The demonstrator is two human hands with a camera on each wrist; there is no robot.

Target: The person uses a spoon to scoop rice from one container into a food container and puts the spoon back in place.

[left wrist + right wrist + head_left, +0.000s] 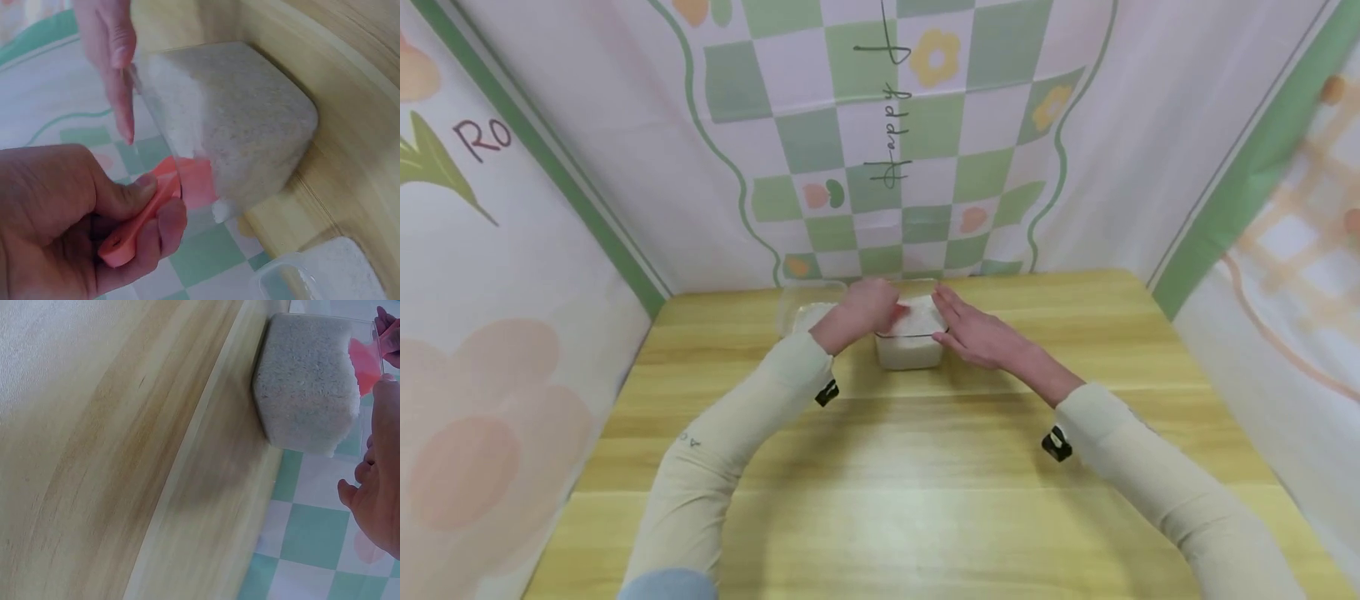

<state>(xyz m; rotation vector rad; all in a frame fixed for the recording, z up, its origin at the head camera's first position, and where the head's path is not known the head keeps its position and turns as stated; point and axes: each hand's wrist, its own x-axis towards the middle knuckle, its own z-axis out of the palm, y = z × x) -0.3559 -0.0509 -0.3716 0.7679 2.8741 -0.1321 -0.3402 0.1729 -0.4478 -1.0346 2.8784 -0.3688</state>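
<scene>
A clear square container point(910, 355) holds what looks like white rice point(306, 381), most of the way up its walls. My left hand point(867, 307) grips the handle of a coral-red scoop point(139, 226) at the near-left side of the rim. The scoop's head shows through the clear wall, dipped into the rice and partly buried. My right hand point(981, 333) rests against the container's right rim, its fingers fairly straight and the thumb at the near corner.
Left of the rice container stands a second clear container point(275, 275) with white grains in it, partly behind my left hand in the head view. Both stand toward the far edge of the wooden table point(895, 483). A checkered cloth point(865, 133) hangs behind it.
</scene>
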